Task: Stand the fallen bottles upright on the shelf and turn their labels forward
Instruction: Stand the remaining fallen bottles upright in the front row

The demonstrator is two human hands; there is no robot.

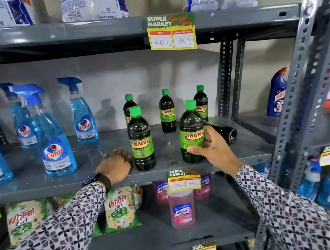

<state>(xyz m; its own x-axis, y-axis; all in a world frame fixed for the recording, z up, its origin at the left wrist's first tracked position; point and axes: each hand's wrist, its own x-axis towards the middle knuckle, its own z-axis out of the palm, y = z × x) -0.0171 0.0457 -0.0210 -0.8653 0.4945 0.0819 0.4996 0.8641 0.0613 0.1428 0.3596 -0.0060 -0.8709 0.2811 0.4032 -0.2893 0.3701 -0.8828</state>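
Observation:
Several dark Sunny bottles with green caps stand on the grey middle shelf (95, 173). My right hand (209, 144) grips the front right bottle (190, 130), which stands upright with its green label facing forward. Behind that hand one bottle (225, 131) lies on its side, base toward me. Another front bottle (141, 140) stands upright with its label forward. My left hand (116, 163) rests flat on the shelf just left of it, holding nothing. Three more bottles stand at the back, among them the middle one (167, 112).
Blue Colin spray bottles (53, 137) stand on the left of the same shelf. A price tag (171, 32) hangs from the shelf above. Pink Lizol bottles (182, 209) and Wheel packets (120, 208) fill the shelf below. A grey upright post (303, 80) stands at right.

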